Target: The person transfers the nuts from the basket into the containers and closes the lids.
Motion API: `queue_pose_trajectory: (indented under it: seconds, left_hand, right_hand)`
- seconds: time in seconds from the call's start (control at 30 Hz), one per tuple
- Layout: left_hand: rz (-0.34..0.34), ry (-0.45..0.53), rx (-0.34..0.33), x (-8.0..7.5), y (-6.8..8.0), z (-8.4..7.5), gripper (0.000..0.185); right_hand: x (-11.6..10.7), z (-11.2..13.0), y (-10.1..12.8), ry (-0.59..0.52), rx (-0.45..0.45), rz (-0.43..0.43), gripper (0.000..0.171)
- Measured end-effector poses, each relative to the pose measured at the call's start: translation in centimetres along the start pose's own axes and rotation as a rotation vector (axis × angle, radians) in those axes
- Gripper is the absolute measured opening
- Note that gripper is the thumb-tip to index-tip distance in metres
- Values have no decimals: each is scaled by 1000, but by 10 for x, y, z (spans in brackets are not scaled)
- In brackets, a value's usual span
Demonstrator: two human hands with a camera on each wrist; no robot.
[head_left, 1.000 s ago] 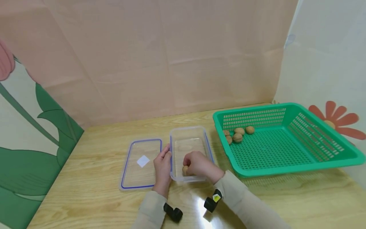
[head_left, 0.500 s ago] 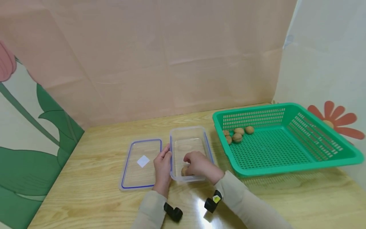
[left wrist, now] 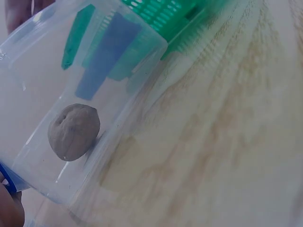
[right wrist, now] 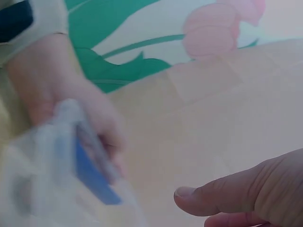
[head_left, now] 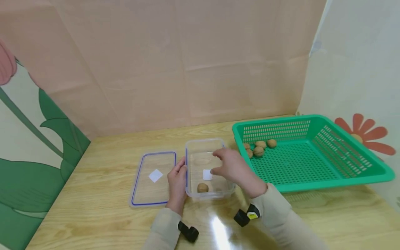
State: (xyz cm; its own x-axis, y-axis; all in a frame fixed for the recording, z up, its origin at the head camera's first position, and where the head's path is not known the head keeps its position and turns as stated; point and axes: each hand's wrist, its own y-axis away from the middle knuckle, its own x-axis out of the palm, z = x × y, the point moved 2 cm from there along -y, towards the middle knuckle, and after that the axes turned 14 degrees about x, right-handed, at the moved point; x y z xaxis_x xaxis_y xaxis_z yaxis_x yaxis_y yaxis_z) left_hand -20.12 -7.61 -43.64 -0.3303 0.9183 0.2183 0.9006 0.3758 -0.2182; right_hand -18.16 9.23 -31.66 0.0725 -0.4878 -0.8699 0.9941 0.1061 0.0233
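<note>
In the head view, a single walnut (head_left: pixel 202 188) lies in the near end of a clear plastic box (head_left: pixel 210 194) with blue-trimmed sides. The walnut (left wrist: pixel 74 132) also shows through the box wall in the left wrist view. My left hand (head_left: pixel 177 187) rests against the box's left side, its fingers extended along the wall. Above the box's right part, my right hand (head_left: pixel 234 170) is raised with thumb and fingers apart and nothing between them. The right wrist view shows its thumb (right wrist: pixel 218 194) stretched out. A white square (head_left: pixel 207 174) is visible at the box's bottom.
A green plastic basket (head_left: pixel 312 187) stands on the right, with several walnuts (head_left: pixel 258 151) gathered in its left corner. The box's clear lid (head_left: pixel 147 163), with a blue seal and white sticker, lies left of the box on the wooden table (head_left: pixel 103 194). A draped wall rises behind.
My right hand has let go of the walnut, lifted from the box's near end and moved up and right, fingers spreading. The walnut stays in the box. My left hand has not moved.
</note>
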Motion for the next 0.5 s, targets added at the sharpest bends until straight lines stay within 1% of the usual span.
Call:
queue_pose_trajectory:
  seconds: [0.07, 0.17, 0.37, 0.5]
  left_hand:
    - [-2, -9, 2, -1, 0, 0, 35]
    - [-4, -9, 16, -2, -1, 1, 35]
    - [8, -5, 13, -1, 0, 2, 35]
    - [6, -7, 18, 0, 0, 3, 34]
  right_hand:
    - [-12, -2, 0, -6, -6, -11, 48]
    - [-29, -8, -2, -25, 10, -9, 49]
    - [-63, -27, -4, 1, 47, -33, 52]
    - [-82, -46, -8, 2, 93, -1, 57]
